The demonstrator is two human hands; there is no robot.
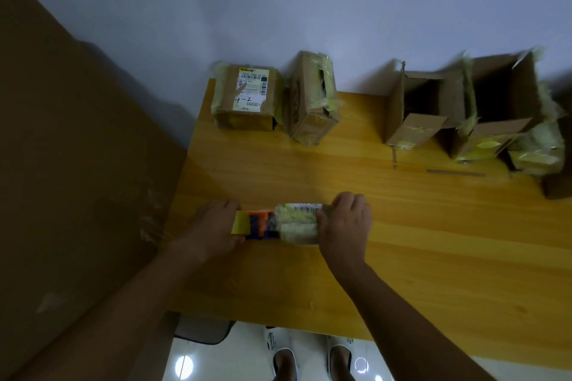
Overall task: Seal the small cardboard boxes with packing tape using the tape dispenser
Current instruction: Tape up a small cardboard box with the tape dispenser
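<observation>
Head view: The left hand (213, 226) grips the orange and blue tape dispenser with its yellow tape roll (252, 224), fingers curled round it. The dispenser touches the left end of the small cardboard box wrapped in yellowish tape (298, 224), which lies on the yellow wooden table (402, 226) near its front edge. The right hand (345, 221) holds this box at its right end, fingers curled over it. 2 taped boxes (247, 96) and 2 open cardboard boxes (421, 105) stand along the far edge.
</observation>
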